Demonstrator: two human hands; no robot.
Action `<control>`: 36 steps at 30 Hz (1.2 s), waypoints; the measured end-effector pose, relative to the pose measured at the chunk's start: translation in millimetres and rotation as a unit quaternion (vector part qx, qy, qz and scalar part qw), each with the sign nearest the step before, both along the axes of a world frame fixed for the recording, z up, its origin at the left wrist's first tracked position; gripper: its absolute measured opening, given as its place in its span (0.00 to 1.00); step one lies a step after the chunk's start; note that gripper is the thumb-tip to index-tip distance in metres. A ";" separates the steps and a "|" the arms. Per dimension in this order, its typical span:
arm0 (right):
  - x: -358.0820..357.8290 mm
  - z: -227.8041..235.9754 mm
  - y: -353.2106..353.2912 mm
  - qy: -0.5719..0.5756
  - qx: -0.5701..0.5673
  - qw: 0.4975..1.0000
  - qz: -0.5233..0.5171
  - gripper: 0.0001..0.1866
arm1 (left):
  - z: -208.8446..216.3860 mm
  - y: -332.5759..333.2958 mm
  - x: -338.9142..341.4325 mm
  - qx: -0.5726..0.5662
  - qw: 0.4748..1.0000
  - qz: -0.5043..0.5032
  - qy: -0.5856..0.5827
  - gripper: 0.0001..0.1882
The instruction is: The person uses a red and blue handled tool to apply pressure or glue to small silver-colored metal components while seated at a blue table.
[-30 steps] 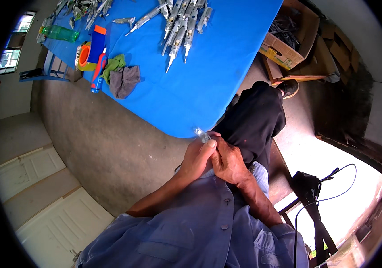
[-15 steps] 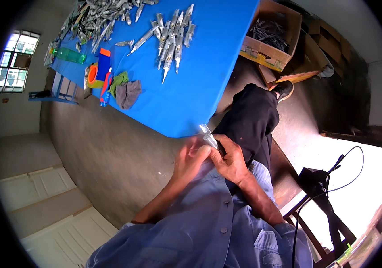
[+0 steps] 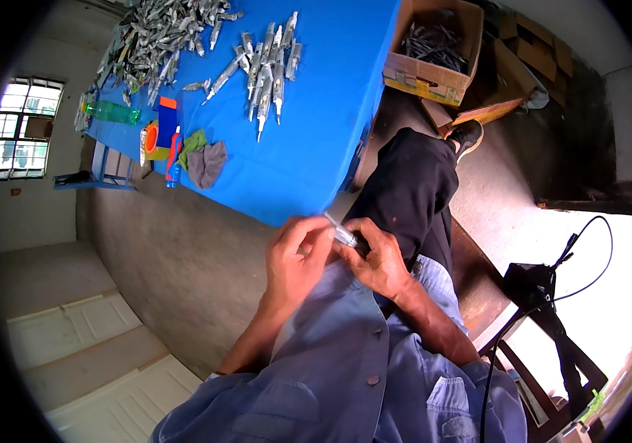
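Observation:
In front of my lap, my right hand [image 3: 379, 260] is closed around a clear and grey syringe-like tube [image 3: 345, 236], which points up and left. My left hand [image 3: 294, 258] is beside it, thumb and fingers bent together at the tube's thin upper end; whether they grip that end or something small there is hard to see. The tube's lower part is hidden in my right palm. On the blue table lies a group of similar grey tubes [image 3: 265, 72], with a large heap of them [image 3: 157, 44] farther left.
Along the table's left edge are a green bottle [image 3: 113, 112], an orange tape roll [image 3: 152, 138], a red and blue tube [image 3: 174, 159] and a grey cloth [image 3: 206, 164]. A cardboard box [image 3: 423, 80] of dark pieces stands right of the table. A black cable [image 3: 519, 325] hangs at my right.
My left hand, blurred before, has risen and now has its fingertips at the tube's upper end. My right hand keeps its hold. The whole view has shifted slightly.

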State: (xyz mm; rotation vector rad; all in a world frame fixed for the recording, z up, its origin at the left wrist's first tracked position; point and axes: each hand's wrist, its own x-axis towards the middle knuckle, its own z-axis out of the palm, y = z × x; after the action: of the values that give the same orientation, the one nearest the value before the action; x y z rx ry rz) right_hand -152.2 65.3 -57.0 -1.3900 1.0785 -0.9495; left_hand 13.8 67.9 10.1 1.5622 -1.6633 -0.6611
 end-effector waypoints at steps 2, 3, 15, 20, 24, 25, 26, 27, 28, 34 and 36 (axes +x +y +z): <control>-1.1 -0.8 -2.2 0.005 0.009 1.000 0.005 0.18 | -2.1 -1.6 1.2 0.002 1.000 -0.009 -0.013 0.05; -1.5 -2.1 -2.4 0.005 0.007 1.000 0.004 0.18 | -3.1 -2.5 2.0 0.004 1.000 -0.013 -0.020 0.05; -2.8 -8.6 -1.8 -0.024 0.014 0.999 0.021 0.17 | -9.5 -2.5 13.0 0.245 0.935 0.063 0.249 0.07; -3.5 -7.5 -2.2 -0.033 0.024 0.999 0.023 0.16 | -9.4 -3.3 14.6 0.270 0.916 0.066 0.289 0.08; -3.5 -10.8 -1.8 -0.051 0.046 0.997 0.031 0.15 | -10.0 -3.8 15.3 0.286 0.906 0.067 0.306 0.08; -3.8 -10.4 -1.9 -0.049 0.050 0.997 0.033 0.15 | -10.2 -3.9 15.6 0.288 0.902 0.065 0.314 0.08; -4.0 -10.1 -1.9 -0.047 0.055 0.997 0.034 0.15 | -10.6 -4.0 16.1 0.290 0.899 0.063 0.323 0.08; -4.1 -10.1 -2.0 -0.049 0.051 0.997 0.035 0.15 | -10.7 -4.0 16.5 0.292 0.895 0.060 0.332 0.08; -4.2 -10.3 -1.8 -0.050 0.048 0.997 0.036 0.15 | -10.6 -3.6 17.1 0.290 0.896 0.053 0.333 0.08; -6.2 -6.2 -2.8 -0.046 0.036 0.998 0.039 0.15 | -12.3 -1.0 18.3 0.260 0.921 0.034 0.289 0.08; -6.5 -6.2 -3.2 -0.049 0.044 0.997 0.043 0.16 | -12.7 0.5 15.4 0.238 0.935 0.030 0.261 0.09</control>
State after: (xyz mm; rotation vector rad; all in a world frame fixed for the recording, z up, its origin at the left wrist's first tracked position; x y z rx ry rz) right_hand -158.7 62.2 -63.2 -1.2953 0.9679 -0.8872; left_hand 29.2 68.4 -2.7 1.5604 -1.0984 -1.3877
